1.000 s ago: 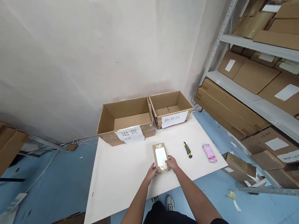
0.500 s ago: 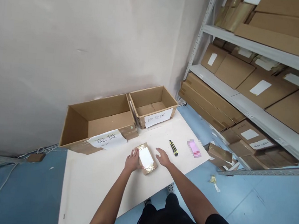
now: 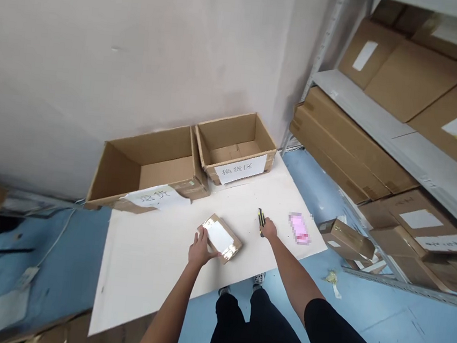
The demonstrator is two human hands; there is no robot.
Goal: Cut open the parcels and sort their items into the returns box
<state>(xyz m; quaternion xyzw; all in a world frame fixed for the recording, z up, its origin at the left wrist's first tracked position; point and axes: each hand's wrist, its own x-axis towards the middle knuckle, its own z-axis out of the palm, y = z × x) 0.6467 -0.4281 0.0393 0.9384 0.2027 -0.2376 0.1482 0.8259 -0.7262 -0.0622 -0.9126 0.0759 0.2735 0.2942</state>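
Observation:
A small taped cardboard box [image 3: 228, 238] with a white label on top rests at the middle of the white table. My left hand [image 3: 200, 249] grips it from the left, fingers along the far left edge and thumb at the near edge. It appears slightly tilted, its right side wall showing; whether it is fully off the table I cannot tell. To its right, a black and yellow utility knife [image 3: 262, 218] lies on the tabletop. My right hand [image 3: 268, 229] has its fingers closed around the lower part of the knife; the blade cannot be made out.
Two open cardboard bins, a larger one [image 3: 106, 178] and a smaller one [image 3: 270, 153], stand at the table's back, both with handwritten paper signs. A blurred pink item [image 3: 299, 228] lies near the right edge. Shelving [image 3: 363, 114] with cartons rises on the right.
My right hand has moved right from beside the small box and closed on the utility knife. My left hand stays on the box, which has turned slightly. The view has shifted.

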